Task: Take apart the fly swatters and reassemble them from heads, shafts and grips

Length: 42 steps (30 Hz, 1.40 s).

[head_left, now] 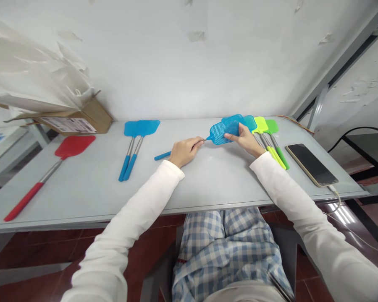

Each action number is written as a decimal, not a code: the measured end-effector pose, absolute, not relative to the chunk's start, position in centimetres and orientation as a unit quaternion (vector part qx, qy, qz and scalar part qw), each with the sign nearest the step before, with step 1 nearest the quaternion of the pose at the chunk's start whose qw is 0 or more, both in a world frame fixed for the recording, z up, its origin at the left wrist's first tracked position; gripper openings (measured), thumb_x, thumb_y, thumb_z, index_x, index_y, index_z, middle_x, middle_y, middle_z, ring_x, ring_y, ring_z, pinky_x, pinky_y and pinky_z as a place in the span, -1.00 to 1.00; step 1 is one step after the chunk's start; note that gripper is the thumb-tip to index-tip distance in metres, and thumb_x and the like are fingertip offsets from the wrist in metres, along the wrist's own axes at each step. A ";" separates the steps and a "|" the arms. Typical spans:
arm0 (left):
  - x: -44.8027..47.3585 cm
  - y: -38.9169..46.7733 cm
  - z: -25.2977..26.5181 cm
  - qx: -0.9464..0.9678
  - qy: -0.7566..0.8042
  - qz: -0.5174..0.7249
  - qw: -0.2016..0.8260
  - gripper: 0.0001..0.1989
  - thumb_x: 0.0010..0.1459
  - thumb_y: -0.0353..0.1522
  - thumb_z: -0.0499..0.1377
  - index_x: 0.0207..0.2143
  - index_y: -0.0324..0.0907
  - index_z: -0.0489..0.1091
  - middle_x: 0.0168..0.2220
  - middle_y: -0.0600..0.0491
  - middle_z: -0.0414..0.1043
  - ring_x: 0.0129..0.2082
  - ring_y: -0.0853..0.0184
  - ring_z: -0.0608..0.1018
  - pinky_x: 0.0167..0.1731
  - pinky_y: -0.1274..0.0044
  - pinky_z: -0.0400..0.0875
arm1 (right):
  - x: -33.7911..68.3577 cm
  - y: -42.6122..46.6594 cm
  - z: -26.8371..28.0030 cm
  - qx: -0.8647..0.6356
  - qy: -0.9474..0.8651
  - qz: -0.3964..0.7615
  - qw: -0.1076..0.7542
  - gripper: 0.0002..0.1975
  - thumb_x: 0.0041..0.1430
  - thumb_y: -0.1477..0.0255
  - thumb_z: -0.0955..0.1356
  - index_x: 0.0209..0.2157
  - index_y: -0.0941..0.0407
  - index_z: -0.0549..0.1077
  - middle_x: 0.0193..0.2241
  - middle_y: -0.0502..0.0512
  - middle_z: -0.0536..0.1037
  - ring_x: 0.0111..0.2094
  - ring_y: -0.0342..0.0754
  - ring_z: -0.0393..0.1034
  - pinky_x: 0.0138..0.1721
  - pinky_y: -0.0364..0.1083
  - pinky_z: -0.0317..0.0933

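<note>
A blue fly swatter (224, 131) with a perforated head is held sideways over the table between my two hands. My left hand (185, 152) is closed round its thin metal shaft, and the blue handle end sticks out to the left past the hand. My right hand (246, 141) pinches the right side of the swatter's head, thumb on the near face. Behind that head and to its right lie another blue swatter (250, 122), a yellow-green swatter (261, 124) and a green swatter (272, 126); my right hand and forearm partly cover their shafts.
Two blue swatters (148, 126) lie overlapping on the left of the grey table (189, 188). Farther left is a red swatter (74, 146), near a cardboard box (96, 115) with white plastic sheeting. A phone (311, 164) with a plugged-in cable (337, 195) rests at right.
</note>
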State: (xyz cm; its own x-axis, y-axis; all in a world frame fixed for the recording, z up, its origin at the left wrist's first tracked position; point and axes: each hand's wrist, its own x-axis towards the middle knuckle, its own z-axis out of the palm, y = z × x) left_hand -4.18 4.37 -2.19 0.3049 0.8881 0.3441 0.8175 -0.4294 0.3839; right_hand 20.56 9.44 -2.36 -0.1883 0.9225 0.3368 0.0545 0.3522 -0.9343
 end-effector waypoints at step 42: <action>-4.9 4.0 0.0 0.776 0.458 0.344 0.264 -0.59 0.23 -0.27 0.06 0.10 -0.20 0.15 -0.59 0.27 0.16 -0.56 0.41 0.30 -0.39 0.54 0.21 | 19.5 8.4 -1.9 -0.375 -0.460 0.469 0.654 -0.49 -0.03 -0.08 0.42 -0.18 -0.05 0.32 -0.11 0.00 0.43 -0.10 -0.07 0.41 -0.13 0.00 0.45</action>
